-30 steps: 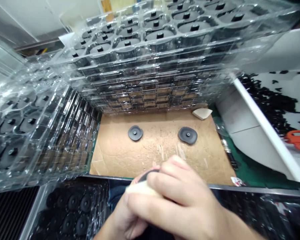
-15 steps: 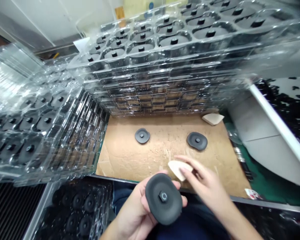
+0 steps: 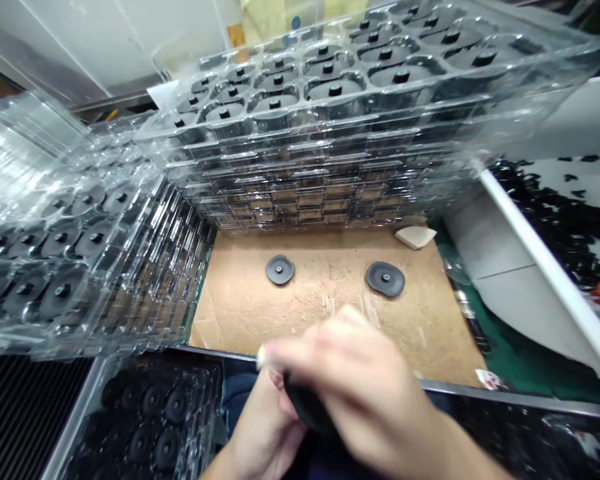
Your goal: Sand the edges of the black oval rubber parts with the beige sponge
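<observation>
While a tall stack of clear plastic trays (image 3: 320, 157) filled the far side of your bench, its top pockets holding dark grey rounded discs with short black stems (image 3: 266, 107), a second stack of clear trays (image 3: 135, 287), loaded alike, stood along the left. To the right leaned a white-walled bin (image 3: 535, 251), and between these lay a flat brown cardboard sheet (image 3: 240, 313). Below the bench's front edge, at the lower left, sat a clear tray of black discs (image 3: 197, 400). Nearest you, your right hand (image 3: 360, 387), blurred, lay over your left hand (image 3: 270, 420), above the near edge of the cardboard. Your left fingers were clamped on a matte black rounded disc (image 3: 307, 403), tilted and half hidden beneath the right hand. On the cardboard two more lay well apart: a dark grey oval disc (image 3: 385, 279) on the right and a dark grey rounder disc (image 3: 280, 269) on the left. A cream-coloured wedge (image 3: 415, 237) rested near the far right corner. Your right fingers were bent close together with a pale cream tip (image 3: 261, 358) showing at their ends; whether they gripped it, the blur left you unable to tell.
</observation>
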Tool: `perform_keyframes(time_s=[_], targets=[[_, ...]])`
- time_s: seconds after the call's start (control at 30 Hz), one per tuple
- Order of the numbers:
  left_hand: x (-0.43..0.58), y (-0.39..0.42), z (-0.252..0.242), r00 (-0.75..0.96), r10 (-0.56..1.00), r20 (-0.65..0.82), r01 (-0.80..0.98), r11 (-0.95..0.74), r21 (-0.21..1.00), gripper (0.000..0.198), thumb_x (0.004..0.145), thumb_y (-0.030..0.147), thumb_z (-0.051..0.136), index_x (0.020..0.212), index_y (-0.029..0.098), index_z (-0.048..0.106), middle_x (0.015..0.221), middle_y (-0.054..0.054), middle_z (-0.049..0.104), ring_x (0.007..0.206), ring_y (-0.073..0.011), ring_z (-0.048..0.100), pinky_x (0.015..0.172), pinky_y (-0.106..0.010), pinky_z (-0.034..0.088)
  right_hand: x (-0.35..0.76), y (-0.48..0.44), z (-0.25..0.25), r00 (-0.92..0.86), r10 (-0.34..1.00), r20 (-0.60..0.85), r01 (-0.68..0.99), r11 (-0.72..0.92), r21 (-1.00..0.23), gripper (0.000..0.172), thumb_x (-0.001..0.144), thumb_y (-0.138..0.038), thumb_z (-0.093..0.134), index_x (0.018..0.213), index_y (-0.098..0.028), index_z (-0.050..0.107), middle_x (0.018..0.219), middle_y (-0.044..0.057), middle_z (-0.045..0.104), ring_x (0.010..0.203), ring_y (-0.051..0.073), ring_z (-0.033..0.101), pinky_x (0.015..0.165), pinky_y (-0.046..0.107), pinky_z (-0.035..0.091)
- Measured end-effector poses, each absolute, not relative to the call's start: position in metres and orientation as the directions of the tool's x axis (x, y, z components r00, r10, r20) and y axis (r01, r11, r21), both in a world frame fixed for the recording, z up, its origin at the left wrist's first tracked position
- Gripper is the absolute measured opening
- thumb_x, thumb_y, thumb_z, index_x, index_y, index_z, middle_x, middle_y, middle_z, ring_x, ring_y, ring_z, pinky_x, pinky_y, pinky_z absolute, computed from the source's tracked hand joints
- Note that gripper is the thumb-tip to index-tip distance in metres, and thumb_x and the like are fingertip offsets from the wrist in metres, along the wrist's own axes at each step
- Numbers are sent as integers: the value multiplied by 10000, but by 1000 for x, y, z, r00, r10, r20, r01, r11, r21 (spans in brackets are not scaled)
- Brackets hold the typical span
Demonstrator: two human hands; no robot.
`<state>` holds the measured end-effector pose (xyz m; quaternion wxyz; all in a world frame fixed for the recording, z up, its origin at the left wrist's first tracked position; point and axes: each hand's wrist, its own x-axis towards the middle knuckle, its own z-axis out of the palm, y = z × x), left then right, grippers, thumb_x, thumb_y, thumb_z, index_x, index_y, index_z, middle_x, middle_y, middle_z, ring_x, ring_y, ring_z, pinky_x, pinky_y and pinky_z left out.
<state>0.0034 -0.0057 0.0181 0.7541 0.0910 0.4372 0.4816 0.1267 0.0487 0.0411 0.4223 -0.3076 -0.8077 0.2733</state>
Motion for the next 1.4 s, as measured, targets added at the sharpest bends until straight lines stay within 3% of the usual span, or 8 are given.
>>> perform_keyframes(time_s=[0.17, 0.3, 0.47, 0.63, 0.77, 1.03, 1.2, 1.4], targets=[[0, -5, 24, -73, 812, -579, -721, 358, 593, 663, 451, 395, 796, 1075, 269, 612, 1062, -38, 659, 954, -210, 595, 810, -255, 460, 150, 59, -1, -309, 950, 49, 510, 209, -834, 226, 881, -247, 462, 1030, -227, 631, 925, 25, 674, 815, 157, 617, 682, 268, 462], [-5, -4, 21, -104, 805, -584, -733, 335, 593, 671, 473, 350, 804, 1104, 252, 596, 1082, -58, 652, 992, -205, 577, 785, -225, 467, 150, 39, -46, -350, 934, -66, 493, 123, -861, 205, 838, -269, 509, 945, -219, 676, 802, 17, 696, 708, 171, 646, 624, 275, 509], [-2, -1, 16, -73, 818, -570, -718, 354, 600, 599, 524, 319, 788, 1089, 244, 602, 1074, -49, 651, 969, -190, 593, 751, -193, 472, 144, 34, -12, -207, 978, 3, 473, 102, -875, 222, 861, -267, 483, 1026, -232, 628, 964, 33, 680, 783, 160, 643, 600, 237, 511], [0, -2, 14, 73, 836, -544, -732, 415, 540, 511, 574, 318, 760, 1058, 228, 620, 1051, -62, 661, 1010, -230, 578, 929, -324, 415, 125, 33, 48, -239, 863, 446, 363, 505, -783, 249, 822, -123, 487, 1041, -161, 599, 891, 55, 686, 731, 165, 624, 678, 283, 493], [-6, -4, 9, 50, 841, -539, -748, 389, 538, 486, 594, 274, 750, 1060, 248, 612, 1073, -47, 649, 1025, -249, 573, 972, -382, 384, 114, 33, 52, -470, 841, 269, 317, 445, -838, 222, 816, -102, 468, 935, -186, 636, 797, 8, 681, 672, 134, 612, 642, 251, 488], [-9, -1, 15, 190, 816, -545, -778, 464, 423, 422, 555, 222, 777, 962, 258, 671, 1008, -10, 689, 997, -190, 594, 919, -262, 423, 129, 30, 48, -454, 809, 373, 352, 548, -759, 214, 853, -134, 427, 946, -178, 615, 772, 15, 669, 647, 141, 597, 630, 271, 451], [-6, 7, 20, 255, 791, -556, -760, 519, 391, 335, 589, 133, 747, 912, 190, 679, 868, -16, 703, 811, -116, 630, 760, -174, 467, 148, 30, 56, -448, 856, 258, 595, 501, -629, 250, 886, -163, 383, 1014, -176, 598, 727, 23, 631, 596, 152, 535, 578, 294, 391], [-7, 3, 24, 299, 801, -518, -732, 541, 415, 344, 626, 248, 735, 956, 177, 671, 925, -36, 697, 860, -154, 626, 780, -210, 466, 137, 66, 50, -580, 703, 413, 301, 655, -693, 292, 905, -162, 360, 964, -221, 639, 709, 9, 617, 657, 138, 527, 632, 288, 383]])
